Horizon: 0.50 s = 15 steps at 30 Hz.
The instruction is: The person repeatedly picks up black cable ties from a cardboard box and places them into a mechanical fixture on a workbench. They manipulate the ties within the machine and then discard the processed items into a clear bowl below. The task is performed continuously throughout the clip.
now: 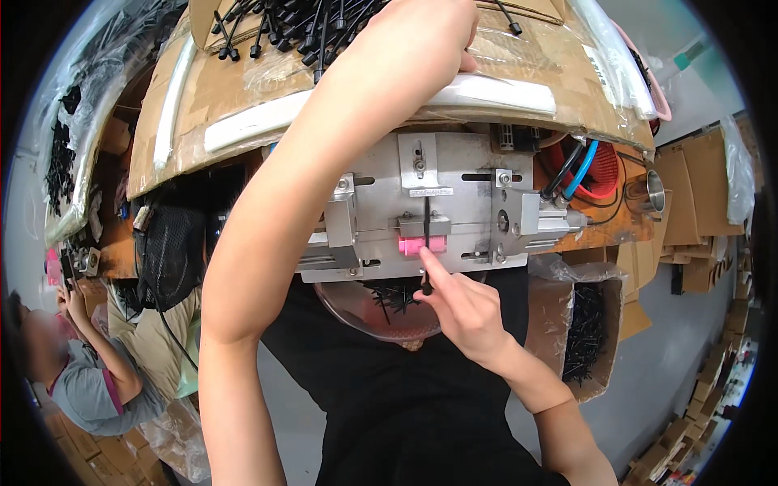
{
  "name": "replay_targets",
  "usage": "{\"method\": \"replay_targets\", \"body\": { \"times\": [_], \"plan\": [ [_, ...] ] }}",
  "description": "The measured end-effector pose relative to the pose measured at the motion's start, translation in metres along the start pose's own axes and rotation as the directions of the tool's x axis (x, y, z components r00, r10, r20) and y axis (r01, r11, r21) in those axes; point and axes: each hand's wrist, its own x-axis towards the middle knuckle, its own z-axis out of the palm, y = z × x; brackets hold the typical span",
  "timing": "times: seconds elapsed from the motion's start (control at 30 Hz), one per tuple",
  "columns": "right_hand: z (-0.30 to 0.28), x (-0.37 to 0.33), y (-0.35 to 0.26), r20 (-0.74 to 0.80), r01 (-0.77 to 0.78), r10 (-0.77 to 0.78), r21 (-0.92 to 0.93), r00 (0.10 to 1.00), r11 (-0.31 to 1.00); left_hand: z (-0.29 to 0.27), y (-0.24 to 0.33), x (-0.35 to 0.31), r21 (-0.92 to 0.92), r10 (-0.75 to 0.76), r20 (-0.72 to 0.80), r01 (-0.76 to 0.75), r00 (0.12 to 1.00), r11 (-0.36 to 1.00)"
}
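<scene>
My left hand (425, 36) reaches up over the cardboard tray (519, 61) into a heap of thin black plastic pins (279, 28); its fingers are hidden among them, so I cannot tell what it holds. My right hand (462, 312) pinches one black pin (426, 243) upright against a metal fixture (454, 174), with the pin standing in a slot above a small pink block (421, 245). Below the fixture hangs a clear plastic bowl (356, 316) with several black pins in it.
A cardboard box (592, 332) lined with plastic holds more black pins at my right. Blue and black air hoses (579, 170) and a red basket (604, 170) sit behind the fixture. Another person (77, 364) sits at the lower left. Stacked cartons (697, 211) stand at the right.
</scene>
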Motion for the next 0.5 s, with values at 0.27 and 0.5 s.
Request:
{"method": "replay_targets", "body": {
  "times": [0.27,0.5],
  "plan": [
    [-0.037,0.03,-0.003,0.114,0.081,-0.075,-0.053,0.991,0.995,0.022,-0.002,-0.069,0.224,0.26,-0.445,-0.174,0.857,0.959],
    [-0.089,0.195,0.062,-0.209,-0.051,-0.088,-0.578,0.974,0.814,0.101,0.033,-0.195,0.261,-0.015,-0.185,0.063,0.983,0.963]
  ]
}}
